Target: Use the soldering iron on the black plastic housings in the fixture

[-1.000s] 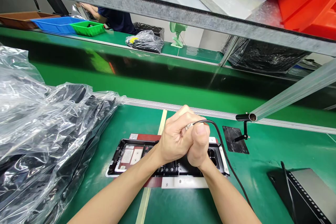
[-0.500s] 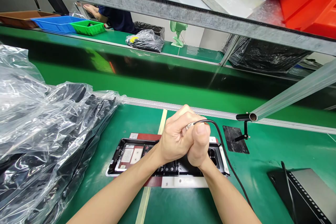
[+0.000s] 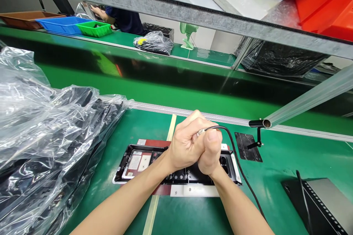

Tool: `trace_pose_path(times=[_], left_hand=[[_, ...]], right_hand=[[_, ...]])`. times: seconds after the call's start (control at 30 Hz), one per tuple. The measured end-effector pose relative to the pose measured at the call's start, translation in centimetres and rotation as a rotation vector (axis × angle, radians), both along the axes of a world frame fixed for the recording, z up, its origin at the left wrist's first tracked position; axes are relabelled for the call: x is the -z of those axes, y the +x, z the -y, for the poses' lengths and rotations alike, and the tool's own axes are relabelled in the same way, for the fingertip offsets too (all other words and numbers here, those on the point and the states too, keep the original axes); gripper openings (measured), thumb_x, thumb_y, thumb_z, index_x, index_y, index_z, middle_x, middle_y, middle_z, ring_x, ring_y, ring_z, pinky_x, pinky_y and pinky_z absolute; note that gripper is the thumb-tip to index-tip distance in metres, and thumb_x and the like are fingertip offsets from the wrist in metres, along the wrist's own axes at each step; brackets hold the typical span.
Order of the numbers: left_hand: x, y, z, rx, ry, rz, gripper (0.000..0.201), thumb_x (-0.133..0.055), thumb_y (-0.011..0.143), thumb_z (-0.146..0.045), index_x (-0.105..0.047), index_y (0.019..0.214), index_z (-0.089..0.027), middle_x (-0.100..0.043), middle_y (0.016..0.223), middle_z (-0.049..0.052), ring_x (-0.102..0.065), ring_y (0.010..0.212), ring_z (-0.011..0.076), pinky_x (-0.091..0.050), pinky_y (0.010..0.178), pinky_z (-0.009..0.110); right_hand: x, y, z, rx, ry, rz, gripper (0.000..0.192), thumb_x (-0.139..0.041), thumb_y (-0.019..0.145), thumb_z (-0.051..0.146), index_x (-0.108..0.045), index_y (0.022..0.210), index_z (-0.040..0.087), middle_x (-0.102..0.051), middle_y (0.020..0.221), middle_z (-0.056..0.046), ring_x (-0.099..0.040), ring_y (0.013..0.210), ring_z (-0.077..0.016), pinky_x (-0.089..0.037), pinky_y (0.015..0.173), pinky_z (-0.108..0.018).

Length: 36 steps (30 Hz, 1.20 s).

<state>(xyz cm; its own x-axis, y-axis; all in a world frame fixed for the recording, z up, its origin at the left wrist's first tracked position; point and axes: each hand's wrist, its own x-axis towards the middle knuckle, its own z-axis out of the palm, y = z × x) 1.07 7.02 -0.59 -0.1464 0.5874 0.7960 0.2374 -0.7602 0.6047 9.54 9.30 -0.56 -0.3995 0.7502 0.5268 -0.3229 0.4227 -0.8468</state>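
Note:
My left hand (image 3: 183, 145) and my right hand (image 3: 211, 152) are closed together over the middle of a black plastic housing (image 3: 205, 178). Between them sits a metal connector (image 3: 200, 132) on the end of a black cable (image 3: 237, 154). The cable arches over my right thumb and runs down to the lower right. Whatever lies below the connector is hidden by my fingers. The long, shallow housing rests in a fixture with a dark red base (image 3: 162, 191) and a white strip (image 3: 198, 191) along its near side.
Clear plastic bags (image 3: 55, 132) over black parts cover the left side. To the right stand a metal tube on a black bracket (image 3: 258, 132) and a black-and-grey panel (image 3: 322, 202). A shelf (image 3: 124, 2) crosses overhead. Beyond it, a co-worker's arm (image 3: 102, 13) shows near coloured trays (image 3: 62, 25).
The whole view has shifted very slightly. Both hands keep the same grip and place over the housing.

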Motion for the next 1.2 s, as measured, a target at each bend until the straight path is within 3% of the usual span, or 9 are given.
trace_pose_path(times=[0.67, 0.93, 1.2], left_hand=[[-0.07, 0.03, -0.01, -0.017, -0.009, -0.011, 0.03, -0.051, 0.102, -0.038, -0.071, 0.099, -0.016, -0.069, 0.085, 0.007, -0.058, 0.079, 0.0175, -0.05, 0.071, 0.032], [-0.05, 0.03, -0.05, -0.013, 0.004, -0.01, 0.028, -0.051, 0.102, -0.036, -0.071, 0.1, -0.016, -0.069, 0.086, 0.007, -0.057, 0.079, 0.0171, -0.049, 0.071, 0.032], [-0.03, 0.06, -0.1, -0.021, 0.001, -0.013, 0.027, -0.052, 0.102, -0.036, -0.07, 0.099, -0.017, -0.068, 0.085, 0.006, -0.056, 0.078, 0.017, -0.049, 0.07, 0.032]], right_hand=[[0.42, 0.08, -0.01, -0.005, -0.009, -0.045, 0.044, -0.044, 0.096, 0.05, -0.035, 0.06, 0.024, -0.035, 0.057, 0.002, -0.047, 0.064, -0.0186, -0.042, 0.062, -0.036], [0.46, 0.13, 0.0, 0.017, -0.043, -0.001, 0.045, -0.042, 0.093, 0.054, -0.039, 0.06, 0.023, -0.042, 0.063, -0.001, -0.049, 0.067, -0.0193, -0.046, 0.064, -0.036], [0.53, 0.12, 0.09, 0.033, -0.058, -0.002, 0.046, -0.041, 0.094, 0.057, -0.039, 0.062, 0.024, -0.039, 0.062, 0.001, -0.047, 0.066, -0.0183, -0.044, 0.064, -0.036]])
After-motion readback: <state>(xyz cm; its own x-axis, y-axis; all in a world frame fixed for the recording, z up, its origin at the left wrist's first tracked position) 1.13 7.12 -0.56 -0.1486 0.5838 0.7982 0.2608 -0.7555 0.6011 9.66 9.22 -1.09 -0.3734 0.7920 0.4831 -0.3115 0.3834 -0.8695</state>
